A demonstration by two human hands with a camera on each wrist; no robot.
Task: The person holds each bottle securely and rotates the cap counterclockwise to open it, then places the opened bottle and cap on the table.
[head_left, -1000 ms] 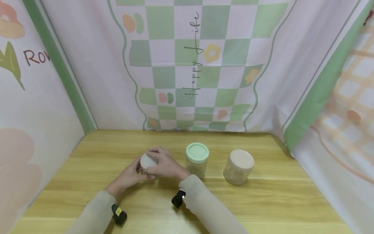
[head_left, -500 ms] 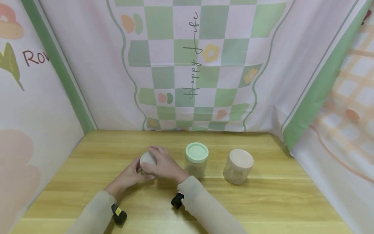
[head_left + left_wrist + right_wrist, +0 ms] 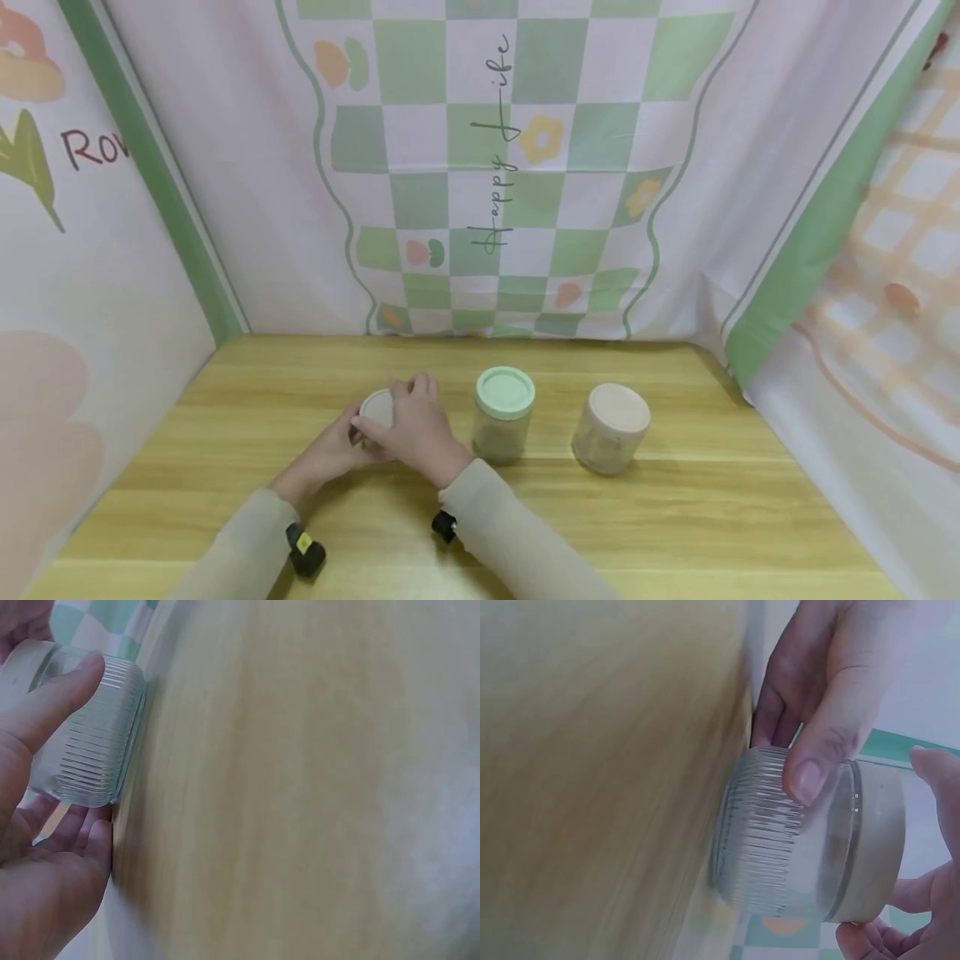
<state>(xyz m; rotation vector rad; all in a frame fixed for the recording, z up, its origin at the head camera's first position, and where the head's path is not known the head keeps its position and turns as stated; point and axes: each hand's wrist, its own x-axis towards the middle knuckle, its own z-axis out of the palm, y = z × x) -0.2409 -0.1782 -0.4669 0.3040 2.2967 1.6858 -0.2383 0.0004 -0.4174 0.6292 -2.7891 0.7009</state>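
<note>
A clear ribbed glass jar (image 3: 769,832) with an off-white lid (image 3: 377,407) stands upright on the table at left centre. My left hand (image 3: 333,450) grips its body, thumb on one side and fingers round the other, as the left wrist view (image 3: 105,742) of the jar shows. Over the lid is my right hand (image 3: 420,429), its fingers curled at the lid's right side. In the right wrist view the fingertips (image 3: 855,941) meet the lid's rim (image 3: 877,840), while the thumb (image 3: 930,769) stands out past the lid's top. Part of the lid is hidden beneath this hand.
A taller glass jar with a mint green lid (image 3: 506,392) stands just right of my right hand. Farther right is a wide jar with a pale pink lid (image 3: 618,407). Behind the wooden table (image 3: 675,533) hangs a checked curtain (image 3: 480,200).
My right hand has turned clockwise on the lid, its fingers swinging right and its thumb left. The wrist has drawn slightly toward me. The left hand keeps its hold on the jar.
</note>
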